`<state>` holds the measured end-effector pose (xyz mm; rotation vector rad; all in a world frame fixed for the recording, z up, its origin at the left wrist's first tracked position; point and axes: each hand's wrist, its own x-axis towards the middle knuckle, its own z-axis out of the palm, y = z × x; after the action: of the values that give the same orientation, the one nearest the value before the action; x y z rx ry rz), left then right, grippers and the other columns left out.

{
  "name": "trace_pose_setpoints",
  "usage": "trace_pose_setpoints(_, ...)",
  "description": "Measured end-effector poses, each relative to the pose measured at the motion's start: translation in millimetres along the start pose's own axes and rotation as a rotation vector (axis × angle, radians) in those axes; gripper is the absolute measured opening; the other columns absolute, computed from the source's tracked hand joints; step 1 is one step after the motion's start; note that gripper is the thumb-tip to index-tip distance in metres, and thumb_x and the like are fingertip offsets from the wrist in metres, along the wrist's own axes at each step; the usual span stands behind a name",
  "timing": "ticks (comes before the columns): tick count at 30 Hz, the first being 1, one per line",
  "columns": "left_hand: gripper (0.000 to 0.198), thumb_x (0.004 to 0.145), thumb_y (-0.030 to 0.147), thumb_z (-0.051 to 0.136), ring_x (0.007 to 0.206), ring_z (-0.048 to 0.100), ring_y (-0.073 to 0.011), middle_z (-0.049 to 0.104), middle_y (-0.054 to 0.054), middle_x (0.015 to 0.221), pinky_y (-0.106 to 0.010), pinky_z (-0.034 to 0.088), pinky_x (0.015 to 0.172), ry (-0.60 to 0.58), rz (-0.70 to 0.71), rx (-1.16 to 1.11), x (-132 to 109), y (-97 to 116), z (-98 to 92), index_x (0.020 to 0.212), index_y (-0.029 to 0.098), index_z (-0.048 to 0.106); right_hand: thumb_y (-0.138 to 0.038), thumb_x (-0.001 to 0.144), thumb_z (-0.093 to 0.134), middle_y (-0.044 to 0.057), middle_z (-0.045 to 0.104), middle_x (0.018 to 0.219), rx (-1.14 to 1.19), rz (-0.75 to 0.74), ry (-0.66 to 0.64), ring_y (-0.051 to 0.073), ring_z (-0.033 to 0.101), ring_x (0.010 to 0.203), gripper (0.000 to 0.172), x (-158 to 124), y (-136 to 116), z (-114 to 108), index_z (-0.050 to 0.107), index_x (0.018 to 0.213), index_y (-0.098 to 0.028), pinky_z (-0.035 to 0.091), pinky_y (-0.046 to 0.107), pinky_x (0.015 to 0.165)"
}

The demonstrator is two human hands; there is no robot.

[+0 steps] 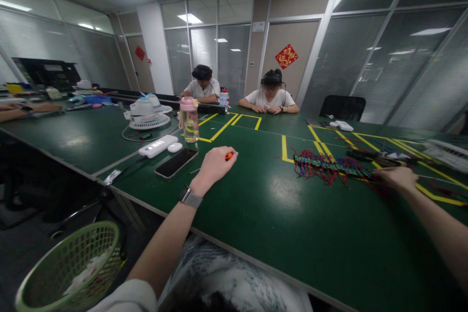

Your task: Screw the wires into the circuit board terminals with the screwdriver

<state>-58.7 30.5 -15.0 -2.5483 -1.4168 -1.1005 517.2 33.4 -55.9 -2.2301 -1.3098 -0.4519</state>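
My left hand [218, 162] is closed and rests on the green table, wrapped round a small orange-handled screwdriver [228, 156]. Most of the tool is hidden, but a thin metal shaft seems to stick out on the wrist side. Far to the right, my right hand [397, 175] grips the near end of a long strip of green circuit boards [332, 165]. Many red and blue wires hang off both sides of the strip. My right fingertips are partly hidden by the hand itself.
Left of my left hand lie a phone [177, 162], a white power strip [158, 146] and a pink-lidded bottle [189, 124]. White fans [148, 114] stand behind. Yellow tape [284, 148] marks the table. Two people sit opposite. A green basket [73, 265] stands below left.
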Motion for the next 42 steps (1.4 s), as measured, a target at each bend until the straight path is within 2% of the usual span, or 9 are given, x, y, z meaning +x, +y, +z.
trace_pose_setpoints(5,0.028,0.09,0.035,0.045,0.076,0.063,-0.0161,0.07,-0.004,0.089,-0.028,0.047,0.072,-0.014,-0.013,-0.007,-0.6,1.5,-0.7,0.088,0.019,0.068,-0.015,0.066,0.073,0.017,0.065,0.059,0.003,0.168,-0.205,0.013,0.043,0.041,0.013,3.8,0.3,-0.3,0.074,0.052,-0.014,0.035,0.032,0.053)
trace_pose_setpoints(10,0.028,0.09,0.034,0.044,0.076,0.063,-0.0168,0.07,-0.005,0.087,-0.029,0.047,0.073,-0.016,-0.01,-0.005,-0.4,1.5,-0.2,0.09,0.019,0.068,-0.02,0.072,0.067,0.025,0.067,0.071,0.007,0.178,-0.235,0.015,0.046,0.043,0.016,-2.1,-8.0,-10.7,0.077,0.064,-0.01,0.033,0.035,0.051)
trace_pose_setpoints(13,0.029,0.09,0.035,0.044,0.076,0.064,-0.0173,0.07,-0.005,0.087,-0.03,0.048,0.073,-0.013,0.003,-0.012,-0.2,0.6,0.3,0.089,0.019,0.068,-0.023,0.076,0.062,0.026,0.066,0.073,-0.069,0.021,-0.201,0.017,0.05,0.047,0.023,-14.0,-34.6,-18.3,0.074,0.062,-0.01,0.033,0.035,0.051)
trace_pose_setpoints(16,0.028,0.09,0.034,0.045,0.077,0.064,-0.0174,0.07,-0.005,0.086,-0.029,0.048,0.074,-0.006,0.001,-0.006,-0.7,0.5,0.3,0.089,0.019,0.068,-0.025,0.083,0.053,0.024,0.067,0.086,-0.073,-0.357,-0.089,0.022,0.059,0.065,0.028,-28.6,-79.5,-18.9,0.074,0.072,-0.01,0.037,0.034,0.057)
trace_pose_setpoints(22,0.027,0.089,0.034,0.045,0.078,0.064,-0.0178,0.07,-0.005,0.087,-0.029,0.048,0.073,-0.006,-0.004,0.011,-1.9,1.8,1.4,0.088,0.02,0.068,-0.019,0.087,0.044,0.016,0.066,0.105,0.107,-0.772,-0.17,0.024,0.06,0.097,0.031,-56.0,-163.7,4.0,0.073,0.099,-0.013,0.045,0.031,0.084)
trace_pose_setpoints(25,0.026,0.089,0.034,0.046,0.079,0.064,-0.0178,0.07,-0.004,0.086,-0.028,0.048,0.073,-0.002,-0.008,0.008,-1.7,1.9,1.8,0.088,0.02,0.068,-0.019,0.085,0.046,0.016,0.065,0.109,0.085,-0.79,-0.163,0.027,0.06,0.099,0.032,-63.7,-181.2,18.0,0.072,0.104,-0.013,0.046,0.035,0.087)
trace_pose_setpoints(30,0.026,0.089,0.034,0.045,0.076,0.064,-0.0172,0.069,-0.004,0.085,-0.028,0.047,0.071,-0.001,0.002,-0.009,-1.9,1.8,0.7,0.086,0.02,0.067,-0.02,0.086,0.044,0.017,0.063,0.11,-0.054,-0.746,-0.172,0.03,0.059,0.099,0.035,-67.4,-189.0,28.2,0.072,0.105,-0.012,0.045,0.039,0.087)
trace_pose_setpoints(36,0.027,0.09,0.034,0.045,0.076,0.063,-0.0173,0.069,-0.004,0.085,-0.028,0.047,0.07,-0.006,-0.008,-0.008,-1.9,2.6,0.3,0.087,0.02,0.068,-0.019,0.083,0.047,0.015,0.065,0.107,-0.122,-0.767,-0.19,0.03,0.058,0.098,0.031,-66.9,-197.1,23.1,0.076,0.093,-0.016,0.045,0.039,0.085)
trace_pose_setpoints(42,0.027,0.09,0.033,0.045,0.074,0.063,-0.017,0.069,-0.004,0.084,-0.028,0.046,0.068,-0.011,0.002,-0.001,-1.7,5.2,-2.1,0.086,0.019,0.068,-0.022,0.084,0.05,0.01,0.068,0.106,0.001,-0.898,-0.218,0.028,0.057,0.099,0.028,-76.5,-220.5,12.9,0.077,0.088,-0.019,0.044,0.037,0.087)
